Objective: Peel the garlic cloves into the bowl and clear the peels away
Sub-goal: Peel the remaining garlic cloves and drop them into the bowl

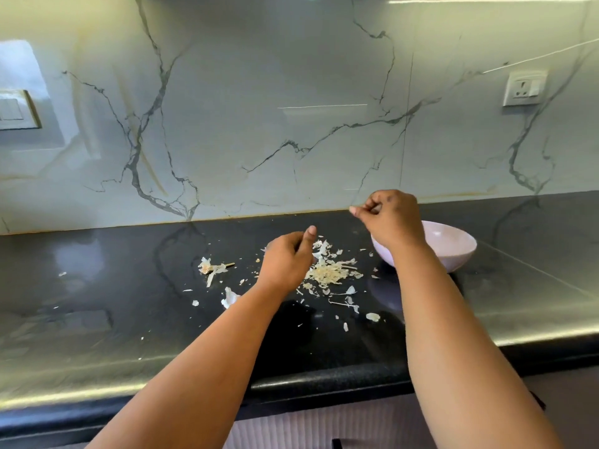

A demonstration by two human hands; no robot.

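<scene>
A pale bowl (453, 247) is set on the dark counter (129, 319), partly hidden by the right hand (393, 222); its contents cannot be told. A small pale scrap is pinched in the right fingertips (356, 211) above the rim. The left hand (287, 260) is curled loosely, thumb up, over the heap of peels (330, 273); whether anything is gripped cannot be told.

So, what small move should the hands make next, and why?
Probably move the right hand left and let go of the small pale scrap pinched in its fingertips over the peel pile. It is raised near the bowl, and peels lie scattered across the black counter.
</scene>
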